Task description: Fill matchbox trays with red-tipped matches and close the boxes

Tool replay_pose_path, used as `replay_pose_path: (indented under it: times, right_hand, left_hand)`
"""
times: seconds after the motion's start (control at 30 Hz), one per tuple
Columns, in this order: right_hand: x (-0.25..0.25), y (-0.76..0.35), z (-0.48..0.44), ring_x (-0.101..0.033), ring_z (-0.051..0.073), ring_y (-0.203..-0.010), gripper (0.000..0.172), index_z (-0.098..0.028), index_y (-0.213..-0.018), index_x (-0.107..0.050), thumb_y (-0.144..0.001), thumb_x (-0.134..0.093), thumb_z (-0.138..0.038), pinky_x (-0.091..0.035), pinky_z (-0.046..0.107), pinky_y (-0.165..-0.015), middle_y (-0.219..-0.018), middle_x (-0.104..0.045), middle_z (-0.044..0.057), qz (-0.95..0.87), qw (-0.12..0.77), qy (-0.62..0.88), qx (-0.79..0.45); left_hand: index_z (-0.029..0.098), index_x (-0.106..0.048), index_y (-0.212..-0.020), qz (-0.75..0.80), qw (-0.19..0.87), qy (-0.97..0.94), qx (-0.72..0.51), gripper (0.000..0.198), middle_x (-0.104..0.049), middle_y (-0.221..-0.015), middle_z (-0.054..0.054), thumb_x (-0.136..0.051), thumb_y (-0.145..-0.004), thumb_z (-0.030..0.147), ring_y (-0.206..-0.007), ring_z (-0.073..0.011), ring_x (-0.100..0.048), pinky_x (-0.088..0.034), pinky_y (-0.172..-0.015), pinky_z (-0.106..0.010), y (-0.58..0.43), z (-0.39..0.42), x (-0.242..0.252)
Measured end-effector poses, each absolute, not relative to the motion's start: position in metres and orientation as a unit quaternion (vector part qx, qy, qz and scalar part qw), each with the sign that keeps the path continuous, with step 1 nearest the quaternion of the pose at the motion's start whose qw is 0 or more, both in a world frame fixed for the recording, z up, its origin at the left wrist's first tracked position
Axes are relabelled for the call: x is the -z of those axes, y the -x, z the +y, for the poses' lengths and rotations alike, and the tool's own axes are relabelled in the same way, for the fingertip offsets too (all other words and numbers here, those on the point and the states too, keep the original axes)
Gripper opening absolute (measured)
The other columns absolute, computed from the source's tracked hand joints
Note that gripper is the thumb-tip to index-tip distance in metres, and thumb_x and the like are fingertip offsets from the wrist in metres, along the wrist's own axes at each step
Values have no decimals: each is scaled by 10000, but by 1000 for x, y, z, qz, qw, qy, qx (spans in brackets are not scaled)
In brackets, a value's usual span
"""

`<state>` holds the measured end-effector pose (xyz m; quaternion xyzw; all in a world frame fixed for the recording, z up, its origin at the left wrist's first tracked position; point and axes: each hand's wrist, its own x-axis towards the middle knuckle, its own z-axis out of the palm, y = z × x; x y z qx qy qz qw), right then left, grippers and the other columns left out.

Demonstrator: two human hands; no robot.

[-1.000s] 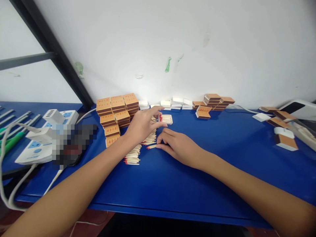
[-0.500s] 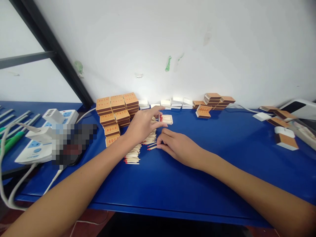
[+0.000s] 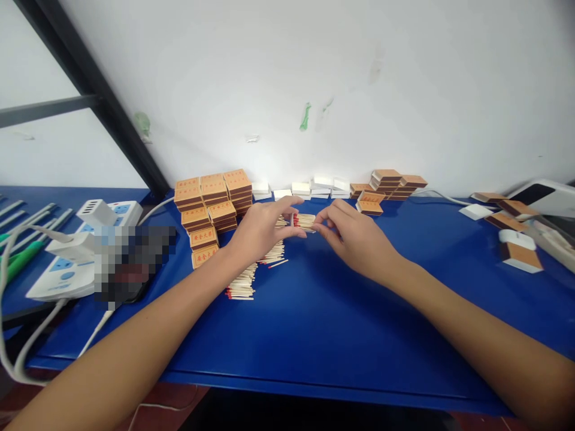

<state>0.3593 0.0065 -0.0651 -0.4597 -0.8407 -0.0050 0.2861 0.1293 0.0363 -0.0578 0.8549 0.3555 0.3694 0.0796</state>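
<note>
A small open tray of red-tipped matches (image 3: 304,222) sits on the blue table (image 3: 314,323) near the back. My left hand (image 3: 263,230) pinches its left end between thumb and fingers. My right hand (image 3: 353,236) touches its right end with pinched fingertips. A long loose pile of matches (image 3: 251,272) lies under and in front of my left hand, and a single match (image 3: 278,263) lies apart beside it.
Stacked orange matchboxes (image 3: 211,200) stand at the back left, more boxes (image 3: 389,182) at the back right. White inner trays (image 3: 321,187) line the wall. Power strips and cables (image 3: 72,251) lie at the left. Loose boxes (image 3: 518,254) sit far right.
My right hand has left the loose matches near the table's middle and moved up and back to the right end of the tray. My left hand has stayed at the tray.
</note>
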Motion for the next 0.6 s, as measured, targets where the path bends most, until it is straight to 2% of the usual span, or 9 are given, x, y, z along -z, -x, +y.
replay_pose_path:
  times: [0.47,0.6]
  right_hand:
    - [58,-355,0,-537,183,-743,144,-210,-1021,-620,-1043,-485,-254,-431,325,-687,-965,-580,67,-854,303,424,-13]
    - [59,-357,2,-546,186,-742,130,-213,-1016,-619,-1035,-501,-264,-433,333,-689,-960,-577,64,-851,300,430,-18]
  left_hand:
    - [233,-657,-1249,346,90,-858,-368,546,-808,-1086,-51,-894,-777,370,-853,-170,-781,-560,-838,-259,-130,34,55]
    - [243,-660,-1261,345,95,-858,-369,567,-809,-1089,-48,-902,-767,382,-902,-186,-785,-570,-846,-275,-130,33,55]
